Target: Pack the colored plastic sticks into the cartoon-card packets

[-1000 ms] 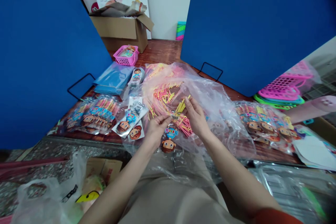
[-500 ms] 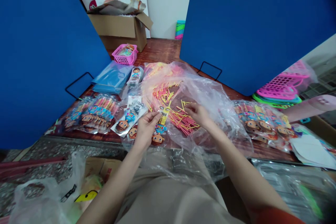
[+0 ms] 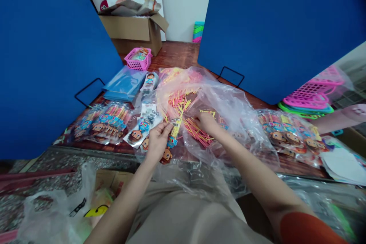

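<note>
My left hand [image 3: 158, 137] pinches the top edge of a small printed packet [image 3: 173, 137] between thumb and fingers. The packet has yellow sticks in its upper part and a cartoon face at the bottom. Over a loose heap of thin pink and yellow sticks [image 3: 197, 133], my right hand [image 3: 208, 124] is closed with its fingers curled down; what its fingertips hold, if anything, is hidden. The heap lies on a spread clear plastic bag [image 3: 228, 103]. Flat printed packets [image 3: 143, 129] lie just left of my left hand.
Filled stick packets are piled at left [image 3: 110, 124] and right [image 3: 281, 129]. Behind are blue plastic sheets [image 3: 124, 84], a pink basket [image 3: 138, 61] and a cardboard box [image 3: 128, 28]. Blue panels [image 3: 274, 26] flank the table; stacked baskets [image 3: 309, 93] stand right.
My right hand has moved left and slightly down over the loose sticks. My left hand keeps hold of the packet, which now hangs more tilted toward the lower left.
</note>
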